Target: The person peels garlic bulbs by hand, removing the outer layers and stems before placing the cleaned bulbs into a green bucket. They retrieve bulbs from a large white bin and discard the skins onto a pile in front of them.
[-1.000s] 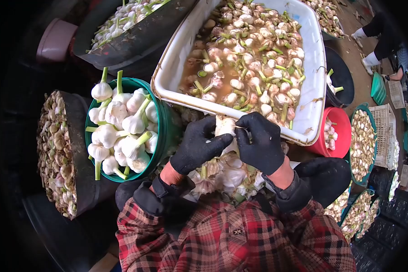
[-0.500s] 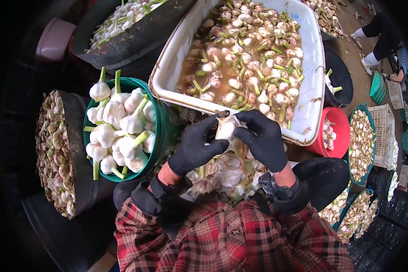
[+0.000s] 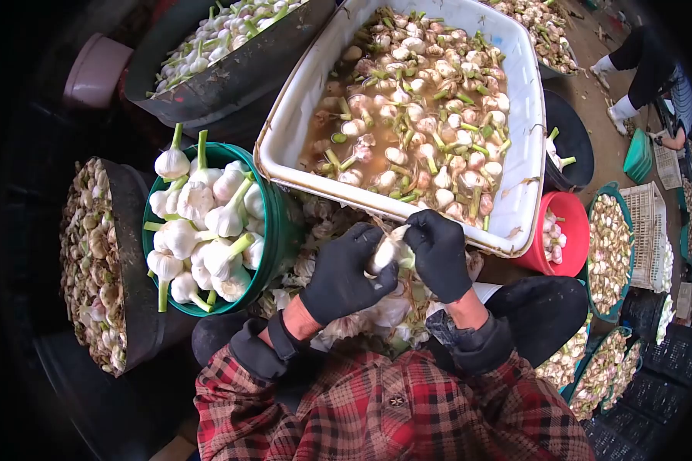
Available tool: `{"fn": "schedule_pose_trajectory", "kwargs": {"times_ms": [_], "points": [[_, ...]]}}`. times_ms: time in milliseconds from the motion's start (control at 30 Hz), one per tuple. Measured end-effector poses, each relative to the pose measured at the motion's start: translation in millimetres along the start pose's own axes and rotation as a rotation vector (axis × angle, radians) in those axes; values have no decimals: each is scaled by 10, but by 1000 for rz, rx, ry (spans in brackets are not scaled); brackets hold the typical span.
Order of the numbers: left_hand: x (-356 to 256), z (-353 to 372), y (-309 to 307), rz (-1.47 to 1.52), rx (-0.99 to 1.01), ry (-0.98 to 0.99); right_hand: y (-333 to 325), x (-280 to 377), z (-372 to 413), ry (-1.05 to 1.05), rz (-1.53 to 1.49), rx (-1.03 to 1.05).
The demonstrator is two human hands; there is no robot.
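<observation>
Black gloves cover both of my hands. My left hand point(image 3: 347, 278) is wrapped around a whitish garlic bulb point(image 3: 386, 252), held over my lap. At the bulb's upper right end, the fingers of my right hand point(image 3: 440, 255) are pinched on it; the fingertips partly hide whether they grip the bulb itself or its loose skin. Papery garlic peelings point(image 3: 377, 313) lie heaped beneath both hands. Left of my hands stands a green bucket point(image 3: 284, 230) filled with clean white garlic bulbs point(image 3: 227, 219) with short green stems.
A white tub point(image 3: 346, 198) of garlic in brown water stands just ahead. A red bucket point(image 3: 575, 238) is to the right, near a cream crate point(image 3: 644, 230). Dark containers point(image 3: 142, 261) of garlic stand left. Another person point(image 3: 653, 84) is at the far right.
Both hands have come slightly lower. The bulb has turned and tilted, showing a narrower side. My right hand has rotated, its fingers now pointing more toward the bulb's upper end.
</observation>
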State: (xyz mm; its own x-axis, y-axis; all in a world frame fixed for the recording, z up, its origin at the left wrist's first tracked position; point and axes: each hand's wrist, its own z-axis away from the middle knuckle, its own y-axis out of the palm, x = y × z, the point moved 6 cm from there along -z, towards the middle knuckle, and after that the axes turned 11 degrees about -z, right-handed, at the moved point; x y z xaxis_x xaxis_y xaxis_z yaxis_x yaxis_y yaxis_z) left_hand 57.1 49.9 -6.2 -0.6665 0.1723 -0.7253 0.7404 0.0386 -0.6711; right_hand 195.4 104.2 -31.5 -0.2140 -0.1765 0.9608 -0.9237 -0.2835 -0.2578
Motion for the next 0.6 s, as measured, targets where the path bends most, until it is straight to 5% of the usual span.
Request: {"fn": "schedule_pose_trajectory", "kwargs": {"times_ms": [200,367,567,600], "points": [[-123,65,-87,-14,-214,197,-48,12,-31,45,-23,10],[-132,184,-34,6,-201,285,-57,-138,-30,63,5,16],[106,306,123,253,-11,-1,-72,-86,52,92,-9,-19],[162,326,199,501,74,-119,-79,-46,85,52,6,-83]]}}
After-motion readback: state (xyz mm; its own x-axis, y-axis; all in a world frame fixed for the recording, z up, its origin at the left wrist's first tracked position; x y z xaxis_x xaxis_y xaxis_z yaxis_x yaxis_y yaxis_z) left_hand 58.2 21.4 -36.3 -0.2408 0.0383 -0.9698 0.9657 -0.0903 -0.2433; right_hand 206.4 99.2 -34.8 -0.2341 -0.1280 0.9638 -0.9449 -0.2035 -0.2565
